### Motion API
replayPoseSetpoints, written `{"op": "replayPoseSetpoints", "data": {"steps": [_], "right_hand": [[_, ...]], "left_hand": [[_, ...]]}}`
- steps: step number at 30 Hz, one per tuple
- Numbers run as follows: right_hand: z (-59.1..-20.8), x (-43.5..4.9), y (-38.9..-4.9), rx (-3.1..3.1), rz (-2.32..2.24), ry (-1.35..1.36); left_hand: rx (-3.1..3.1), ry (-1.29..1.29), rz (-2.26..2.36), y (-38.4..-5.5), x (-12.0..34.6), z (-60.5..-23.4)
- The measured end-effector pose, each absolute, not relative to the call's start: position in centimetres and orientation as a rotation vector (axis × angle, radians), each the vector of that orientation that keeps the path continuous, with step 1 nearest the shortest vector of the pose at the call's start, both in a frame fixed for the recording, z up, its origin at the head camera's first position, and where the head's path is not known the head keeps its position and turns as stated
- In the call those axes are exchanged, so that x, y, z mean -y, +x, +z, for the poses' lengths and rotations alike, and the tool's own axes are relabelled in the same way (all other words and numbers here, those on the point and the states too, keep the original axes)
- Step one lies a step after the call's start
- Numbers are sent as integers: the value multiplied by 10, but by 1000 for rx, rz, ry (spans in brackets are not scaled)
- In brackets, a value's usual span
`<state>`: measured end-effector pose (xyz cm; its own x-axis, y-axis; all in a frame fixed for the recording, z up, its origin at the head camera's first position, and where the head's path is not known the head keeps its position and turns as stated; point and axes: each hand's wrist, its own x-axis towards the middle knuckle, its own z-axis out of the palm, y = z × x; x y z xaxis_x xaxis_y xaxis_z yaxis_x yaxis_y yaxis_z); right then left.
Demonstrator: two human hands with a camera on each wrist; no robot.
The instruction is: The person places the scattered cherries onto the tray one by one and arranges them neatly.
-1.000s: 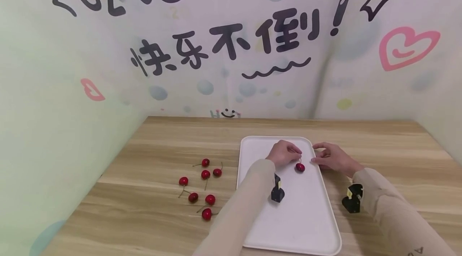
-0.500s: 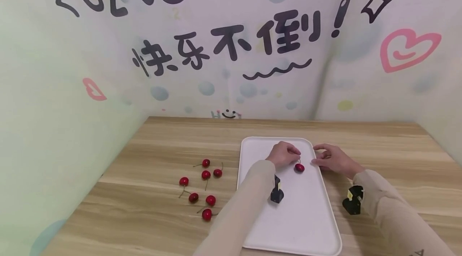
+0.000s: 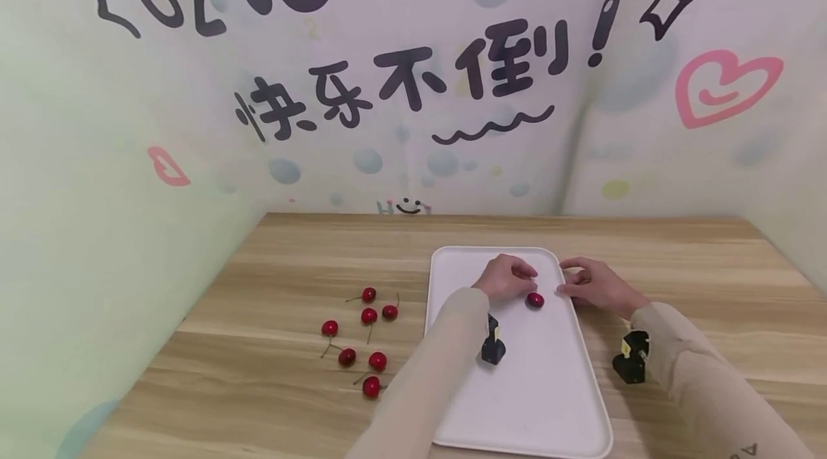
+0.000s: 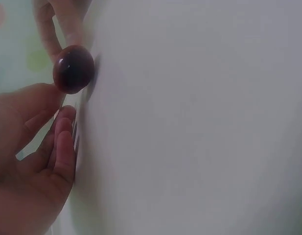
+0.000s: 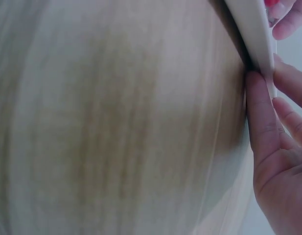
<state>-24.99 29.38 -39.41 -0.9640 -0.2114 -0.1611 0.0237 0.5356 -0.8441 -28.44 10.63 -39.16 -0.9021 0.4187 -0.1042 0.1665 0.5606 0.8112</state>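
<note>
Over the far right part of a white tray [image 3: 510, 401], my left hand [image 3: 504, 278] pinches the stem of a dark red cherry [image 3: 535, 300]. The cherry sits just below the fingertips, close over the tray's surface. In the left wrist view the round cherry [image 4: 73, 69] hides most of the pinch and its stem. My right hand [image 3: 601, 286] grips the tray's right rim near the far corner. In the right wrist view one digit of that hand [image 5: 275, 161] lies along the rim's outer side, with other fingers across the edge.
Several red cherries with stems, among them a rear one [image 3: 369, 294] and a front one [image 3: 371, 387], lie on the wooden table [image 3: 258, 401] left of the tray. Behind the table hangs a printed cloth backdrop [image 3: 362, 179]. Black camera mounts sit at both wrists.
My left hand has lowered slightly, and less of the cherry's stem shows below the fingers. The right hand stays at the tray's rim. The loose cherries keep their places.
</note>
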Motion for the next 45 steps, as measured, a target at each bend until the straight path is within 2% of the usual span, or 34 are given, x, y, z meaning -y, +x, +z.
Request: {"op": "replayPoseSetpoints", "data": {"steps": [9, 18, 31, 37, 45], "right_hand": [[-394, -293, -248, -2535, -1381, -141], [-392, -291, -250, -2546, -1337, -104], [-395, -291, -250, -2529, -1413, -165], [-396, -290, -247, -2522, -1420, -160], [-395, -291, -248, -2532, -1414, -187]], "left_hand": [[-2500, 476, 1248, -282, -103, -386], [-2474, 620, 1227, -290, -85, -360], [-2460, 826, 1112, -288, -15, -306], [-2426, 886, 1077, -272, 23, -304], [-2423, 793, 1048, -252, 62, -319]]}}
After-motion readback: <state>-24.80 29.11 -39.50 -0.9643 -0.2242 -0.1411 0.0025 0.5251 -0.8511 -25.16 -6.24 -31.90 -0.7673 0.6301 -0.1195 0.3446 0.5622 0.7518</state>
